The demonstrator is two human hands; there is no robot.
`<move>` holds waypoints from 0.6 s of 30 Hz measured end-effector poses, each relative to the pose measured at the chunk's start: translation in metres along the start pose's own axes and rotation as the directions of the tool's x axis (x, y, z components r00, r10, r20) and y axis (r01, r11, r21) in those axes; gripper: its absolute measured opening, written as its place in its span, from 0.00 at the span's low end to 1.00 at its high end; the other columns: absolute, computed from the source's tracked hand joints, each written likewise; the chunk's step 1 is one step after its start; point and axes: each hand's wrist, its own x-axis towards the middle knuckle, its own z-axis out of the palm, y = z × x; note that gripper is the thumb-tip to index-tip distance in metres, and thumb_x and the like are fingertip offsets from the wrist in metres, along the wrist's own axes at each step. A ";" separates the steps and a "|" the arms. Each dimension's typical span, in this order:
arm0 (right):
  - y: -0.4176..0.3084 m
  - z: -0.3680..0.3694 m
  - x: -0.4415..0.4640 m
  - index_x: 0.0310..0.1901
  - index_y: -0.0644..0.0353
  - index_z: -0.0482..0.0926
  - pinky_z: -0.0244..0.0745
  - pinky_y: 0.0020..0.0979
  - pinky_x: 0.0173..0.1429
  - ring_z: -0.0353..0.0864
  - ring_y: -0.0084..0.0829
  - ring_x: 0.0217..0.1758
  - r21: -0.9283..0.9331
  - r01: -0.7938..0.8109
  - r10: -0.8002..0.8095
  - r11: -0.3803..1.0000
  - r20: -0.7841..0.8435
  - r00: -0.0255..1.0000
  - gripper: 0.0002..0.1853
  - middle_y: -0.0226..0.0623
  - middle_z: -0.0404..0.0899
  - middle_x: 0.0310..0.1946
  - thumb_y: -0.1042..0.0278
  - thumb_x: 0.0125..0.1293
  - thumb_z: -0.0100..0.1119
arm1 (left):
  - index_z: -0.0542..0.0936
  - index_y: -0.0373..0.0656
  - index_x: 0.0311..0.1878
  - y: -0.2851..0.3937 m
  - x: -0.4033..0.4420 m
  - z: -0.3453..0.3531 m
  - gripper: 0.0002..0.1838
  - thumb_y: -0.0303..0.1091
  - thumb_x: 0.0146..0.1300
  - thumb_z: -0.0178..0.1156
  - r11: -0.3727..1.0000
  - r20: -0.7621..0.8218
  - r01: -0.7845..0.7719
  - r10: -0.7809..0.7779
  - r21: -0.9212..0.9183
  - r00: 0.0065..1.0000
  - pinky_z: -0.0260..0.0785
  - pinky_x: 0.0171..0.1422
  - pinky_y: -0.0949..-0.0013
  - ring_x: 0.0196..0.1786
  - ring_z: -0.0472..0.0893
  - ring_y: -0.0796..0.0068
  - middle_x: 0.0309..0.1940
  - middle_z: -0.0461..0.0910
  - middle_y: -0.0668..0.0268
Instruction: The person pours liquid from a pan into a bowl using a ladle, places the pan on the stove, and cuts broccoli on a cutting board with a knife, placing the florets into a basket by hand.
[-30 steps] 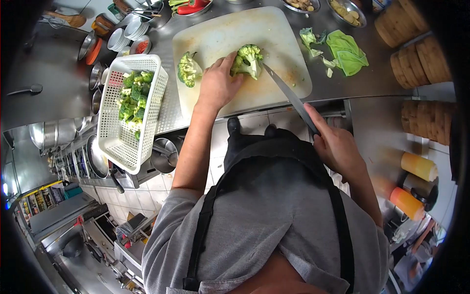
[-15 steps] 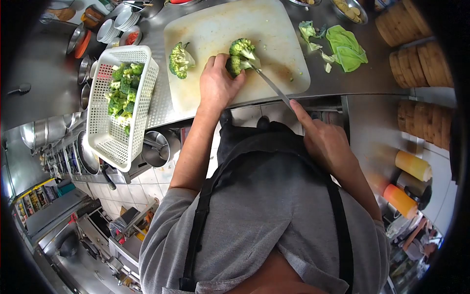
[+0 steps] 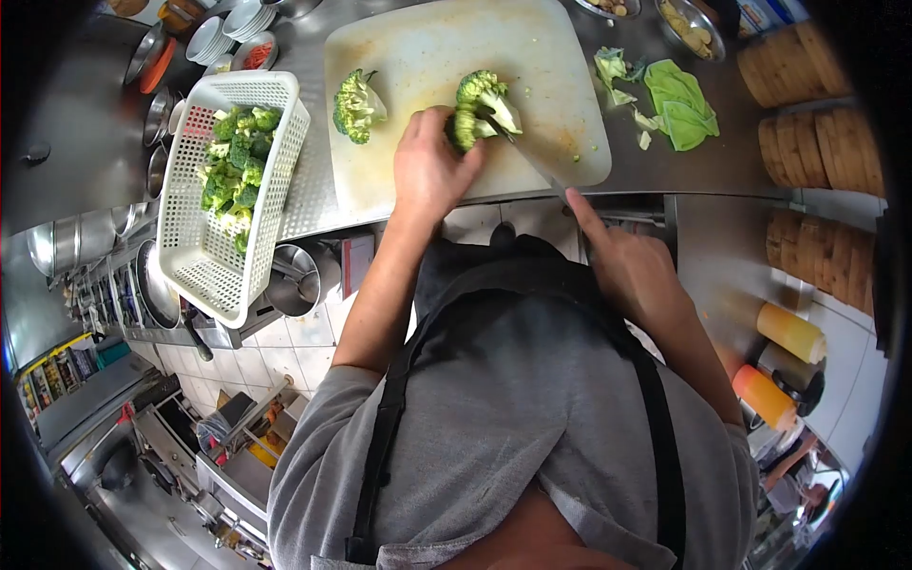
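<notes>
I can read no words, brands, numbers or signs; the blue-and-white package point(image 3: 760, 13) at upper right is too blurred.

Knife point(image 3: 540, 168) with handle mostly hidden, bowl point(image 3: 605, 13) cut off by top edge

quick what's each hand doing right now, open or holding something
Left hand: holding broccoli on the cutting board.
Right hand: closed, holding the knife, index finger extended.
</notes>
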 end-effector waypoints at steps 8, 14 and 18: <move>0.015 0.001 -0.020 0.83 0.46 0.55 0.79 0.54 0.45 0.86 0.55 0.36 0.204 0.030 -0.019 0.979 -0.054 0.998 0.44 0.53 0.84 0.34 0.75 0.65 0.57 | 0.77 0.47 0.69 -0.007 0.008 -0.038 0.35 0.40 0.56 0.74 0.894 -0.020 -0.103 0.124 0.437 0.992 0.73 0.65 0.49 0.61 0.80 0.51 0.61 0.79 0.54; 0.026 -0.005 -0.044 0.82 0.45 0.57 0.78 0.54 0.44 0.85 0.55 0.36 0.204 0.008 -0.002 0.979 -0.027 1.000 0.43 0.52 0.84 0.35 0.76 0.65 0.56 | 0.75 0.51 0.73 0.000 0.050 -0.011 0.35 0.34 0.59 0.69 0.908 0.123 -0.330 0.308 0.259 0.943 0.61 0.81 0.41 0.71 0.76 0.53 0.70 0.76 0.58; 0.024 -0.016 -0.057 0.82 0.44 0.60 0.78 0.53 0.43 0.85 0.55 0.36 0.282 -0.007 0.025 0.959 -0.060 0.998 0.42 0.50 0.84 0.34 0.77 0.65 0.56 | 0.78 0.48 0.66 0.005 0.049 -0.008 0.30 0.33 0.58 0.70 0.908 0.264 -0.331 0.264 0.257 0.928 0.67 0.73 0.45 0.62 0.80 0.51 0.58 0.82 0.57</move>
